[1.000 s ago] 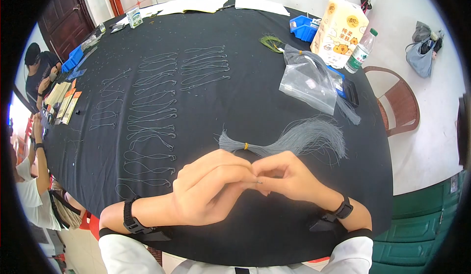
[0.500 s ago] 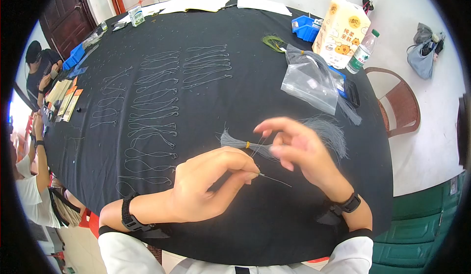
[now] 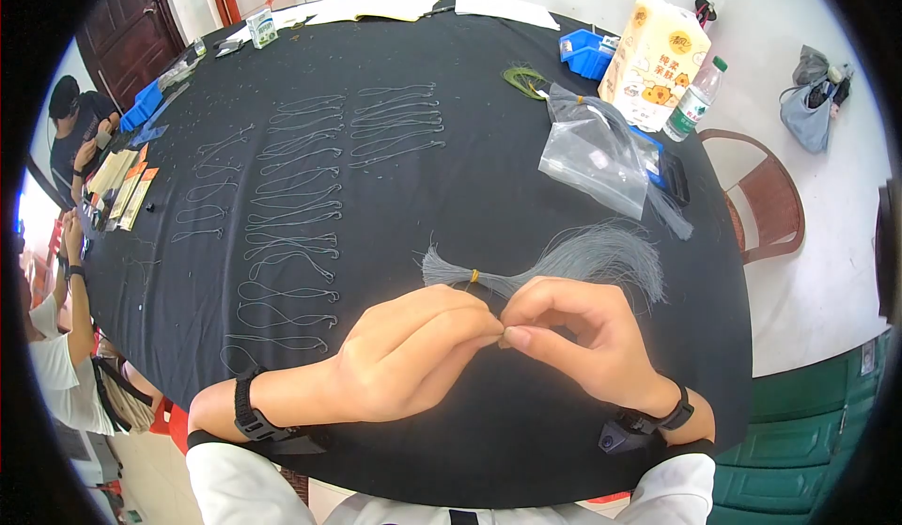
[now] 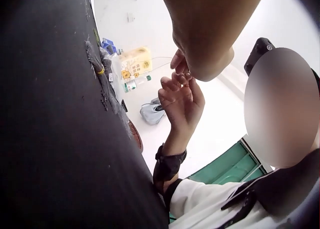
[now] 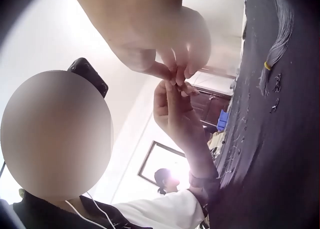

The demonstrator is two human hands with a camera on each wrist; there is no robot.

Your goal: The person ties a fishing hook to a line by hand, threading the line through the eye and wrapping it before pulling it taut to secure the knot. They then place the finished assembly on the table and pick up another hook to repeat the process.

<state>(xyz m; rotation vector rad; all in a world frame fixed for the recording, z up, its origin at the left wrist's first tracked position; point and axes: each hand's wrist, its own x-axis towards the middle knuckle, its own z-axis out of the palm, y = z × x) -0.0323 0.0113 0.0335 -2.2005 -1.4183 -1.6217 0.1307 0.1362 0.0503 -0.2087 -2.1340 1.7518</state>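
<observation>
In the head view my left hand (image 3: pixel 413 351) and right hand (image 3: pixel 587 337) meet at the fingertips over the near part of the black table. Both pinch a thin grey cord between thumb and fingers; the fingertips hide nearly all of it. Just beyond the hands lies a bundle of loose grey cords (image 3: pixel 601 257), tied near its left end with a yellow band (image 3: pixel 474 276). Left of the hands, looped cords (image 3: pixel 287 295) with small knots at one end lie in rows. The right wrist view shows the left hand (image 5: pixel 182 119) from below, its fingertips against the right hand's.
On the black tablecloth (image 3: pixel 395 224), at the back right, stand a tissue pack (image 3: pixel 655 64), a water bottle (image 3: pixel 695 99) and a blue bin (image 3: pixel 584 55). A clear plastic bag (image 3: pixel 594 163) lies before them. Papers (image 3: pixel 376 8) lie at the far edge; other people sit at left.
Half a second ago the right hand was apart with spread fingers, and the cord's end stuck out from the left hand. The right hand has since come back to the left fingertips and pinches there.
</observation>
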